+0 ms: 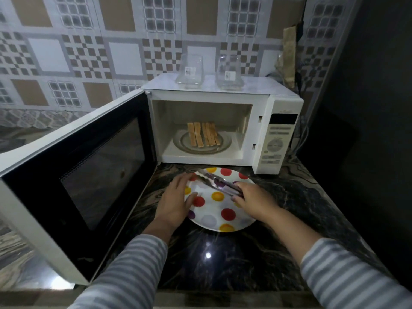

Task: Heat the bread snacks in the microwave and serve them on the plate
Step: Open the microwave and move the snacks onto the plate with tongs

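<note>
The white microwave (263, 108) stands on the dark counter with its door (89, 175) swung wide to the left. Several bread sticks (204, 133) lie side by side on the glass turntable (220, 146) inside. In front of it sits a white plate with coloured dots (223, 210). My left hand (176, 197) rests on the plate's left rim, fingers spread. My right hand (254, 198) lies over the plate's right side, closed on the handle end of metal tongs (211, 178), whose tips point up and left across the plate.
Two clear glasses (189, 72) (229, 73) stand on top of the microwave. The open door fills the space on the left. A dark wall (367, 108) closes off the right side. Patterned tiles cover the wall behind.
</note>
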Tool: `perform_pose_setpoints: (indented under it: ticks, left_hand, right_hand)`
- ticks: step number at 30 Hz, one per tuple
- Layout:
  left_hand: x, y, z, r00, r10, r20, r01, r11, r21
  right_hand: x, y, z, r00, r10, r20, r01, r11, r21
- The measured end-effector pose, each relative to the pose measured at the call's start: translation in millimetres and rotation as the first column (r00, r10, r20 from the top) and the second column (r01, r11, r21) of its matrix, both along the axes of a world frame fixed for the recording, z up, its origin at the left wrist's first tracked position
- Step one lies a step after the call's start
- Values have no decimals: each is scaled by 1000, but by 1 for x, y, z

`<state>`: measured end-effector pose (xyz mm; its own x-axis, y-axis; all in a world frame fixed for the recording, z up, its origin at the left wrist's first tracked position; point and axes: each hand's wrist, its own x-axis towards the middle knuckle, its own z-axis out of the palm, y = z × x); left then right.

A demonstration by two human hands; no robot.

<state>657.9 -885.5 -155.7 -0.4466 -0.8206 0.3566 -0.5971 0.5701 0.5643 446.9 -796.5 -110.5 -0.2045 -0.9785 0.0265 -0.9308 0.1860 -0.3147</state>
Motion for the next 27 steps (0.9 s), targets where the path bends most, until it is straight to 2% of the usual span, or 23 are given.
perform_pose_setpoints:
  ticks: [3,6,10,18,25,27]
  left_hand:
    - [3,-4,-8,999,28,41,-31,997,74]
    - [6,-10,-27,996,66,61,-74,989,127]
    - [4,-19,-42,975,99,199,-121,987,101]
    - [5,-22,-43,967,126,222,-144,987,65]
    - [4,-24,-48,955,142,260,-154,988,24]
    - [4,-26,-48,956,134,262,-150,988,40]
  right_hand:
    - [-6,-27,18,998,-53,27,54,998,-44]
    - [-1,-59,35,988,-102,117,111,991,-73]
    - [10,-103,46,973,-180,142,189,980,-56]
    - [30,-172,38,945,-283,166,287,958,2]
    - [41,-216,37,899,-256,355,290,956,-46]
    - [44,-223,33,903,-261,342,295,954,-50]
